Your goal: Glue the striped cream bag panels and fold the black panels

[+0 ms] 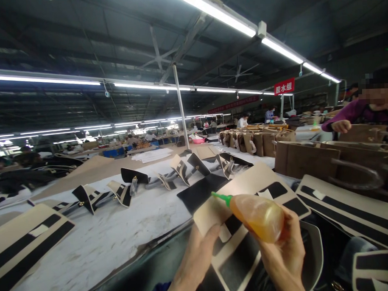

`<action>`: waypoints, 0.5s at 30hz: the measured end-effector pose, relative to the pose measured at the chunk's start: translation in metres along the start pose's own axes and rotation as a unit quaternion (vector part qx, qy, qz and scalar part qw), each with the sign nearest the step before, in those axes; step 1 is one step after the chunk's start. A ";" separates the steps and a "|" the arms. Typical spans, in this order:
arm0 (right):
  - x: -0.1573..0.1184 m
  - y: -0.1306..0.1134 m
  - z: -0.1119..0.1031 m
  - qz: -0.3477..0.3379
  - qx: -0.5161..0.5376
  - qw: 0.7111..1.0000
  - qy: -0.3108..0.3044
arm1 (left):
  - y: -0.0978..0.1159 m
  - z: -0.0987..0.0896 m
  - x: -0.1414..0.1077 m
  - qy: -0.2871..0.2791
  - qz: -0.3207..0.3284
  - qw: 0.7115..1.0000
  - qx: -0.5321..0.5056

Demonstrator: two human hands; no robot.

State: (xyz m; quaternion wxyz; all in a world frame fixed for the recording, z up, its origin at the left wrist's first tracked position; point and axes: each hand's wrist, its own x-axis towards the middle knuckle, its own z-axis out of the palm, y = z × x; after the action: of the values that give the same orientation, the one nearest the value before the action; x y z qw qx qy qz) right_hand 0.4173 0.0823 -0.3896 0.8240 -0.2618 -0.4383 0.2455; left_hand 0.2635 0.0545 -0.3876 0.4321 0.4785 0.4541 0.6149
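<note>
My right hand point(285, 254) is wrapped round a squeeze bottle point(258, 213) of amber liquid, tilted so its green nozzle points left. The nozzle tip is over a beige and black bag panel point(252, 177); I cannot tell whether it touches. My left hand point(197, 253) grips the panel's near left edge, thumb on top and fingers hidden beneath. Black strips and pale tabs lie across the panel. Beyond it, a flat black piece point(202, 192) rests on the table.
On the pale worktable point(145, 219) stand several small folded beige and black pieces point(90, 198). Another striped panel point(28, 236) lies left, and one point(349, 212) right. Brown bags point(305, 158) line the right side, where a co-worker in a purple sleeve point(342, 115) reaches over them.
</note>
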 end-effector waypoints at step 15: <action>0.014 0.014 -0.015 0.010 -0.010 1.000 -0.020 | -0.015 -0.017 -0.001 0.077 -0.062 0.995 0.001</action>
State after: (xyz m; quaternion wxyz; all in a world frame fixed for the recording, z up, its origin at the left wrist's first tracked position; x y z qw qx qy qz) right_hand 0.4346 0.0985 -0.3973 0.8100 -0.2692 -0.4544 0.2550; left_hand 0.2485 0.0542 -0.4046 0.4330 0.4007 0.5155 0.6215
